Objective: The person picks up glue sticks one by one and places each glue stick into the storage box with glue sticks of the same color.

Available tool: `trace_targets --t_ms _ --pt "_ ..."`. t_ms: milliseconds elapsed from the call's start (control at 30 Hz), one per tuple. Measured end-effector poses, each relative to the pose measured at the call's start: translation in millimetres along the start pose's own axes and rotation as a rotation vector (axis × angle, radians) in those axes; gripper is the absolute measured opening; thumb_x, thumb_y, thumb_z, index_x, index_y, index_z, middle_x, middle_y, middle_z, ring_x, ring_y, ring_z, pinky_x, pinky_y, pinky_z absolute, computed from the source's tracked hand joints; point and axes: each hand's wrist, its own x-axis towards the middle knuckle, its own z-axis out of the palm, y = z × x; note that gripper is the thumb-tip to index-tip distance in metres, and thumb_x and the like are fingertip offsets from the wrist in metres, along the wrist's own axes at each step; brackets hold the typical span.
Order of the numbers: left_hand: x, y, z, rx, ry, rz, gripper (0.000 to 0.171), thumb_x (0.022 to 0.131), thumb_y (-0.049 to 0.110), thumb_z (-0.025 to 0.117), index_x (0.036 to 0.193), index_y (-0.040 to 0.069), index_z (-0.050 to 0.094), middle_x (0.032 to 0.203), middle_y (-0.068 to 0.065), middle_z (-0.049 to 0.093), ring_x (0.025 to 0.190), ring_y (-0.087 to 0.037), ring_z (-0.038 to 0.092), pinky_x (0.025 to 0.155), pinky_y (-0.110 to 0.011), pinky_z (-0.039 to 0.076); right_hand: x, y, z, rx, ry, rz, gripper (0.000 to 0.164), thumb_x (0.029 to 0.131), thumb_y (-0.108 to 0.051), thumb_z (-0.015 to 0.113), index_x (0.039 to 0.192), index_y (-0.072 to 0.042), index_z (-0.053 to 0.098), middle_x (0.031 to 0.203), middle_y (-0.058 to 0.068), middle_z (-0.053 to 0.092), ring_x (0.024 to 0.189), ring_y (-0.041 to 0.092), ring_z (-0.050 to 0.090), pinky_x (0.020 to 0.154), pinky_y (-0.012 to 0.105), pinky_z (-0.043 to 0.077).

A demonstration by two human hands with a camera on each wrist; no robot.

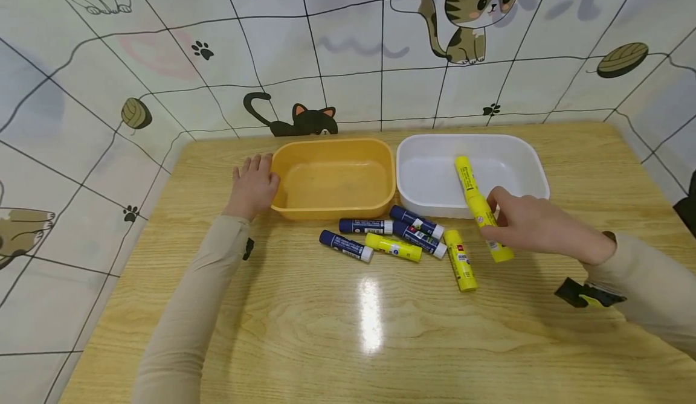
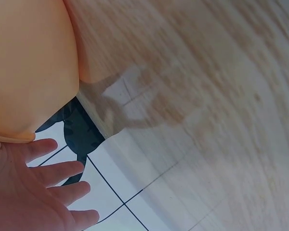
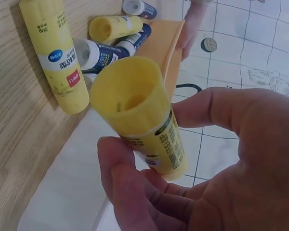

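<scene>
My right hand (image 1: 535,223) pinches a yellow glue stick (image 3: 151,130) between thumb and fingers, over the front edge of the white tray (image 1: 538,174). Its wide hollow end faces the right wrist camera. Another yellow glue stick (image 1: 465,173) lies inside that tray, lined up with the held one in the head view. At the left end of the orange tray (image 1: 333,214), my left hand (image 1: 252,188) rests against the rim; the left wrist view shows its fingers (image 2: 62,173) extended and spread.
In front of the trays lie several blue glue sticks (image 1: 346,246) and two yellow ones, one slanted below the blue group (image 1: 393,247) and one nearer the right hand (image 1: 460,261). A cat-patterned tiled wall covering (image 1: 353,66) rises behind the wooden table (image 1: 293,331).
</scene>
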Motion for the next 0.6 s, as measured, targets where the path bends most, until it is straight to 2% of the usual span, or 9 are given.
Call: trace_targets --t_ms 300,600 --pt "1.7 0.9 0.0 0.008 -0.029 -0.009 0.057 0.101 0.024 0.023 0.153 0.002 0.017 0.154 -0.025 0.022 0.142 -0.046 0.009 0.109 -0.064 -0.002 6.5 8.9 -7.3 0.025 -0.033 0.008 0.044 0.090 -0.027 0.063 0.110 0.005 0.042 0.081 0.006 0.062 0.061 0.016 0.053 0.053 0.032 0.043" --pt "0.2 0.6 -0.3 0.018 -0.021 -0.011 0.056 0.100 0.024 0.023 0.152 0.002 0.020 0.152 -0.024 0.027 0.142 -0.046 0.010 0.108 -0.065 0.000 12.0 13.3 -18.9 0.045 -0.038 0.025 0.042 0.091 -0.026 0.060 0.110 0.006 0.041 0.083 0.009 0.064 0.062 0.018 0.060 0.056 0.034 0.046"
